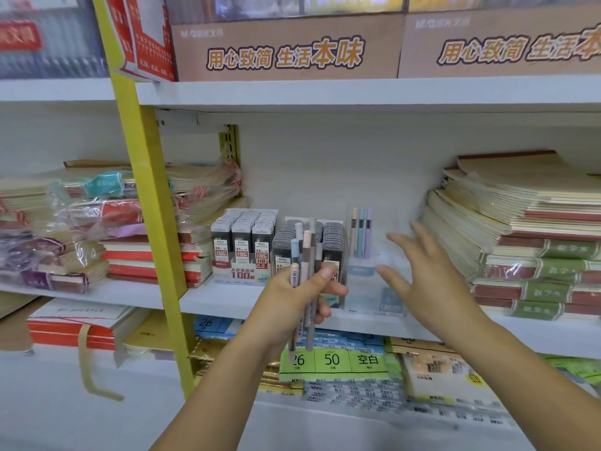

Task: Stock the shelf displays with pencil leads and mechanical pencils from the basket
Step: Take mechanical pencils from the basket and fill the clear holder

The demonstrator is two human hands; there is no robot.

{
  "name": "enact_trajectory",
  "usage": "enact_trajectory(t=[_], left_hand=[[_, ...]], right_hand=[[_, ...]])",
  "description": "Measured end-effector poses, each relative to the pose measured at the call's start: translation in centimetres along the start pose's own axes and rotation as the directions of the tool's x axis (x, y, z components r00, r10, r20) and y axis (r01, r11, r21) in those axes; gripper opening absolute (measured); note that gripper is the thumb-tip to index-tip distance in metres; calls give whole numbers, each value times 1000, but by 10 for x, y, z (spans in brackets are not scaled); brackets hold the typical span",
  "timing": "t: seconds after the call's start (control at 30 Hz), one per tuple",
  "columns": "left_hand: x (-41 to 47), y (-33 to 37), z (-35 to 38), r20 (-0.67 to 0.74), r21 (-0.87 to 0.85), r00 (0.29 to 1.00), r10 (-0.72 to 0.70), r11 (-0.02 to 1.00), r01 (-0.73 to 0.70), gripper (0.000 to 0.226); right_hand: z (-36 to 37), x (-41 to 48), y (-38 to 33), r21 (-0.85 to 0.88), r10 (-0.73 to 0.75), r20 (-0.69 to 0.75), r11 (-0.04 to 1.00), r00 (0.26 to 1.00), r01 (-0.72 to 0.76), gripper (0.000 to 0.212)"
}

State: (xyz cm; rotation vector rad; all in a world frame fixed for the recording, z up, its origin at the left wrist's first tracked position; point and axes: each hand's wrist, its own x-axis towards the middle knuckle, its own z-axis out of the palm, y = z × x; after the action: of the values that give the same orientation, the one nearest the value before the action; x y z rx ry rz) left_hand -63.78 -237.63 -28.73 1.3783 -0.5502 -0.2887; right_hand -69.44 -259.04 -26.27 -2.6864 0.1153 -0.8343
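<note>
The left hand (294, 297) grips a bundle of about five slim pastel mechanical pencils (304, 275), their long axis nearly upright. The right hand (422, 271) is spread open, holding nothing, before the clear plastic display box (374, 288), where three pencils (361, 232) stand upright beside two displays of boxed pencil leads (244, 242).

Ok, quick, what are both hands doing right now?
Left hand: closed around a bunch of pencils.
Right hand: open, empty, fingers spread near the clear holder.
</note>
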Motion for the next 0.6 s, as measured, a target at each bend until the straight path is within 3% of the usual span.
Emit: enact_trajectory(t=[0.07, 0.1, 0.2, 0.27, 0.43, 0.53, 0.6], left_hand=[[0, 3, 2, 51, -9, 999, -12, 1000, 12, 42], [1, 4, 4, 74, -9, 997, -18, 1000, 18, 39], [4, 9, 12, 128, -9, 992, -19, 1000, 20, 35], [6, 11, 15, 154, 3, 988, -11, 1000, 10, 34], [14, 10, 12, 198, -70, 979, -44, 996, 59, 35], [18, 7, 9, 149, -33, 988, -48, 998, 54, 41], [20, 5, 5, 105, 20, 994, -17, 1000, 15, 37]], right_hand=[[-8, 1, -16, 183, -102, -138, 975, 985, 126, 33], [-10, 2, -25, 331, -100, -116, 934, 988, 134, 26], [-11, 9, -44, 659, -59, 151, 750, 987, -56, 15], [-9, 14, -48, 730, -62, 218, 672, 974, -121, 5], [-19, 28, -35, 829, 64, 158, 534, 985, -167, 9], [-36, 42, -23, 891, 141, -2, 450, 990, -62, 9], [-48, 57, -15, 861, 150, -165, 504, 975, 68, 5]])
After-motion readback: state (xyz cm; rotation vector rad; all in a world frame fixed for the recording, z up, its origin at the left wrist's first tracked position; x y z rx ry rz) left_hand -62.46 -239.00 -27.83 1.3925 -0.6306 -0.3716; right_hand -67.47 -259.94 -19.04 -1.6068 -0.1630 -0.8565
